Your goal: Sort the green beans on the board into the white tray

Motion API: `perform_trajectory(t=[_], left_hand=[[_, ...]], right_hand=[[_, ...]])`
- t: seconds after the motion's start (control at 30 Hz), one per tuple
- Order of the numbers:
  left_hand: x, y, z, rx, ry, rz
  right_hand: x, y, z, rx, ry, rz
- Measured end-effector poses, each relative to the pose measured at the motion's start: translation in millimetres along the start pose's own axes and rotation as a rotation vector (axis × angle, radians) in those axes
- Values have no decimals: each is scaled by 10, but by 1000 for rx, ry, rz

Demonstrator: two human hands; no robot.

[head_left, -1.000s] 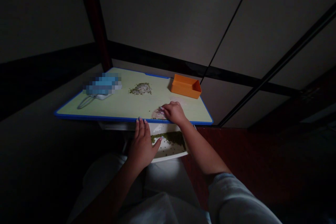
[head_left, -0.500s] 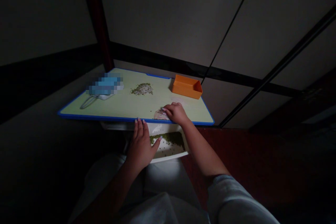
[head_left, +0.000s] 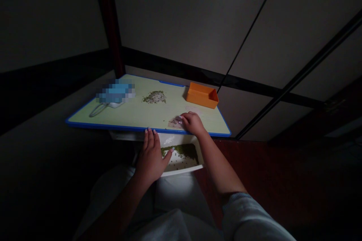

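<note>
My left hand (head_left: 151, 154) grips the left rim of a white tray (head_left: 183, 168) held below the table's front edge, fingers reaching up to the blue edge. The tray holds small green grains (head_left: 181, 151). My right hand (head_left: 193, 123) rests curled on the pale green tabletop (head_left: 135, 113) near its front edge, fingers pressed down on a small pale pile (head_left: 175, 122) of grains. A second heap of greenish grains (head_left: 154, 97) lies further back on the table.
An orange rectangular box (head_left: 203, 95) stands at the table's far right corner. A blue face mask (head_left: 113, 95) with a white loop lies at the far left. The table has a blue rim. Dark walls and floor surround it; my lap is below.
My right hand has slid slightly toward the table's front edge with the pale pile. The view has shifted a little; my left hand stays on the tray.
</note>
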State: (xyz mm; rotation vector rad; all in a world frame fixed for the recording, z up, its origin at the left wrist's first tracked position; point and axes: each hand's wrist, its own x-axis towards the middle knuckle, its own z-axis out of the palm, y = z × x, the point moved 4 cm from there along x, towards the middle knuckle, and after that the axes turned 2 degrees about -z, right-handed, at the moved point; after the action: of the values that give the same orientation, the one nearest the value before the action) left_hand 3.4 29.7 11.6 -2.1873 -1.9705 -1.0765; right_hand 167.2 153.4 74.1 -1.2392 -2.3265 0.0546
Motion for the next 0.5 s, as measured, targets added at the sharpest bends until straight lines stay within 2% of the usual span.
perform_trajectory(t=[0.17, 0.4, 0.5], left_hand=[[-7, -20, 28, -5, 11, -5], [-15, -25, 54, 40, 6, -19], [-14, -17, 45, 51, 5, -15]], right_hand=[[2, 69, -20, -119, 47, 115], [8, -30, 37, -150, -3, 56], [10, -65, 33, -220, -37, 91]])
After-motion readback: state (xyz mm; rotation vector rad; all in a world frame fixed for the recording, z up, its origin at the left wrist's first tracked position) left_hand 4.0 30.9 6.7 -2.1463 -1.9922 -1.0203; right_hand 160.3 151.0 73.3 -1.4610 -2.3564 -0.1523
